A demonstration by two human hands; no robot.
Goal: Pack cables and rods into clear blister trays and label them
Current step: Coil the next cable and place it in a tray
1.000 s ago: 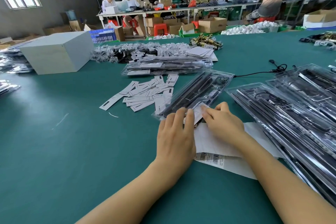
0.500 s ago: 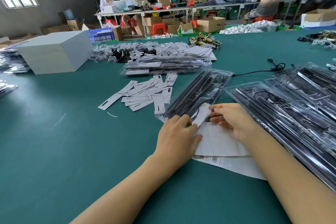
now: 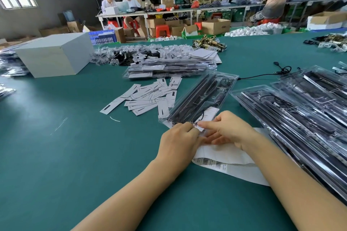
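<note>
Box (image 3: 54, 53) stands far left on the green bench (image 3: 56, 155), well apart from the work. Loose cards (image 3: 148, 97) lie scattered further in, just beside the near end of the tray (image 3: 202, 97), with a stack (image 3: 169, 68) of finished packs behind them.

Left hand (image 3: 178, 142) rests at the tray's near end, fingers curled and pinching a small label (image 3: 199, 127) against the clear plastic. Right hand (image 3: 228, 129) meets it from the other side, its fingertips pinching the same label edge, the rest of the fingers bent over the label sheet (image 3: 225, 155) that lies beneath both hands. The tray runs away from the hands at a slant, dark rods and a coiled cable inside it.

The tray looks light and springy, thin plastic that would flex and skid on the bench if pushed at one corner; best held by its flat rim near the end while the label is pressed on. The label itself seems flimsy and sticky, so take it by its very edge.

More filled trays (image 3: 300, 118) overlap in a pile at the right, with a loose cable (image 3: 277, 71) beyond them.
</note>
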